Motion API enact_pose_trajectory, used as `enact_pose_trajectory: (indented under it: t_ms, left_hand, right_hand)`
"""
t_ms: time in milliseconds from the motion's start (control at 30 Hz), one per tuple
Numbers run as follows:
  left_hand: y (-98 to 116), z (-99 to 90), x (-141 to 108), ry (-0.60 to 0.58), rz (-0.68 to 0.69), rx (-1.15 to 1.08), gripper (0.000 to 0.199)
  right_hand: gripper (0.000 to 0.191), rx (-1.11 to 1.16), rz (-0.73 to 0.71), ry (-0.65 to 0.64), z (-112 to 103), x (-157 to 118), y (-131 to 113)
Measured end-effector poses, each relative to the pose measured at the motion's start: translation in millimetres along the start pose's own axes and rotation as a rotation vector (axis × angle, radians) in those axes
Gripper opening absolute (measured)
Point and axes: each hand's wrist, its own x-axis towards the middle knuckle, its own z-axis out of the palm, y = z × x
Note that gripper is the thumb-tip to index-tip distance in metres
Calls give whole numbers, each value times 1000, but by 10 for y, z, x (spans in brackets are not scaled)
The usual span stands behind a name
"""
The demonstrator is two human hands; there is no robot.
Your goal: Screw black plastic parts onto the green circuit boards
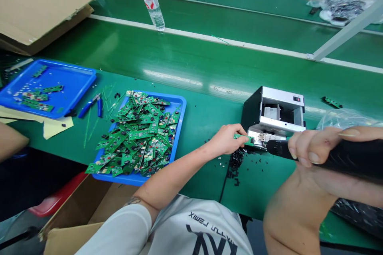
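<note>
My left hand (227,139) pinches a narrow green circuit board (243,139) and holds its end at the front of a silver-and-black bench machine (273,111). My right hand (317,145) grips a black handheld power tool (299,153), with its nose (273,147) close to the board and the machine's lower front. Black plastic scraps (236,163) lie scattered on the green bench (206,119) below my left hand. A blue tray (179,107) holds a heap of green circuit boards with black parts, to the left of my left forearm.
A second blue tray (80,75) holds several boards at far left, next to blue-handled pliers (92,105). A loose board (332,102) and a clear plastic bag (344,119) lie right. A water bottle (151,2) stands on the far bench. A person's forearm (10,141) enters at left.
</note>
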Motion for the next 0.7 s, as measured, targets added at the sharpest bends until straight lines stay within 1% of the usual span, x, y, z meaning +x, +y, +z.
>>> enact_pose_trajectory:
  t_ms: [67,100,133,300,367,433,533,600,633,700]
  left_hand:
    - [-3,-4,-1,-2,1,3,20]
    - [-2,-7,-2,-5,1,5,21]
    - [0,-10,-3,-7,4,6,22]
    - [-3,-8,-3,-4,10,8,21]
    - [-10,0,0,-5,-2,5,22]
    - [-16,5,2,-6,-8,10,22]
    - [-13,8,3,0,-4,18,21]
    - [-6,8,1,6,2,22,21]
    - [-3,8,1,9,6,25,21]
    - [-1,8,1,13,15,33,20]
  right_hand:
    - [61,-24,-139,-26,81,48,26]
    - [62,-35,-177,-37,96,62,39]
    - [63,-40,-185,-45,96,69,51]
    - [71,-1,-184,-122,8,73,126]
    - [76,11,-186,-126,11,86,152]
    - [77,27,-173,-124,55,109,158]
    - [66,52,-140,-170,150,139,132]
    - [60,57,-121,-214,176,139,119]
    - [62,57,-112,-229,169,133,122]
    - [74,67,-116,-276,119,118,148]
